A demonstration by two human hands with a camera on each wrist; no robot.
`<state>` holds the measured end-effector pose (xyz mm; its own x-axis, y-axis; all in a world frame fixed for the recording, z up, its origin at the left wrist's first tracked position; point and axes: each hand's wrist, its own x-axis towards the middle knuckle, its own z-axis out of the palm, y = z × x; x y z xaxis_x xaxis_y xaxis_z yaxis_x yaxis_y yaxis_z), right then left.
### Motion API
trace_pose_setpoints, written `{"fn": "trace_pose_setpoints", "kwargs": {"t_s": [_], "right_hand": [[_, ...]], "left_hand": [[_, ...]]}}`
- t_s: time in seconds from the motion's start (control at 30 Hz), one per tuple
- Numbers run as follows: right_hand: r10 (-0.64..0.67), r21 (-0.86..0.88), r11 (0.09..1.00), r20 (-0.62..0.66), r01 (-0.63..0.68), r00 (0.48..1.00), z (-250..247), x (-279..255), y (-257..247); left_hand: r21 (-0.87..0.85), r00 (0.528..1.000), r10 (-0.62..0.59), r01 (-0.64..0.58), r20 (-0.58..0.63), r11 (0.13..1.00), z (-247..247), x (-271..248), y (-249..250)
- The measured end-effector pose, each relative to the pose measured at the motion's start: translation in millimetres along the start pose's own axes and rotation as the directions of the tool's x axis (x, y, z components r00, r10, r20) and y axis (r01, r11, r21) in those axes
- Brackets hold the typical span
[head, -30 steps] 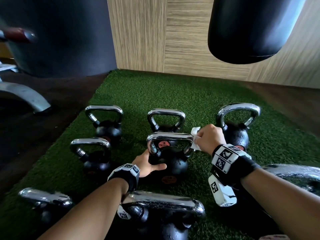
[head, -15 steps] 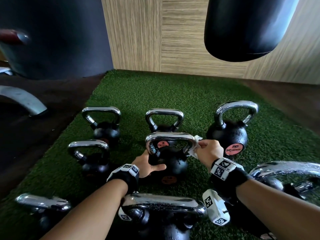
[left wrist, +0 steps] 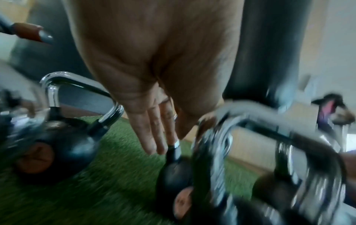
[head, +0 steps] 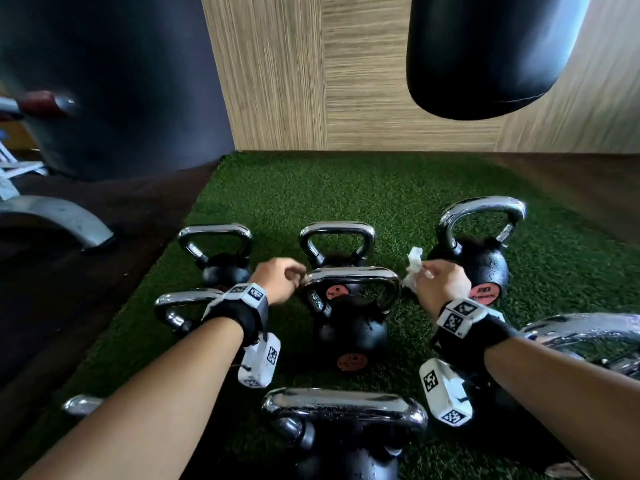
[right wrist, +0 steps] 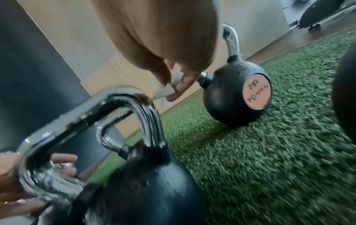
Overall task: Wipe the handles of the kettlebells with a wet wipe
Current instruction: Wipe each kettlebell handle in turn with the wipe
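Several black kettlebells with chrome handles stand on green turf (head: pixel 363 188). The middle kettlebell (head: pixel 351 332) has its handle (head: pixel 349 274) between my hands. My left hand (head: pixel 282 278) hovers at the handle's left corner, and in the left wrist view its fingers (left wrist: pixel 154 129) are fairly straight and hold nothing. My right hand (head: pixel 441 277) pinches a crumpled white wet wipe (head: pixel 414 266) just right of the handle's right corner. In the right wrist view the wipe (right wrist: pixel 169 89) hangs a little above that handle (right wrist: pixel 96 112), apart from it.
Another kettlebell (head: pixel 337 237) stands right behind the middle one, and a larger one (head: pixel 479 258) is at the right. Two stand at the left (head: pixel 216 251), (head: pixel 180 306). A big handle (head: pixel 346 408) is close in front. A black punching bag (head: pixel 495 53) hangs overhead.
My left hand has left the kettlebell's body and risen to the handle's left corner. My right hand has drawn the wipe off the handle's right side, up and to the right.
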<state>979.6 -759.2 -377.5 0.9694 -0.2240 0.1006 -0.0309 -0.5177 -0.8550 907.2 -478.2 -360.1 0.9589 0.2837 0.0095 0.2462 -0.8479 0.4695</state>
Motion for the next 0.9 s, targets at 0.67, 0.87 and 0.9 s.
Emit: {"fn": "trace_pose_setpoints", "kwargs": {"t_s": [0.67,0.87,0.9], "right_hand": [[-0.581,0.234,0.809,0.168,0.540,0.797,-6,-17,-86],[-0.525,0.306,0.835,0.190,0.458,0.830,-3,-18,-83],[-0.518,0.328,0.837,0.213,0.439,0.828,-4,-18,-80]], "left_hand": [[-0.916,0.943,0.237,0.132,0.234,0.379,-24,4,67],[-0.952,0.941,0.277,0.111,0.193,0.285,-21,6,66],[-0.952,0.944,0.279,0.094,0.178,0.290,-19,9,66]]}}
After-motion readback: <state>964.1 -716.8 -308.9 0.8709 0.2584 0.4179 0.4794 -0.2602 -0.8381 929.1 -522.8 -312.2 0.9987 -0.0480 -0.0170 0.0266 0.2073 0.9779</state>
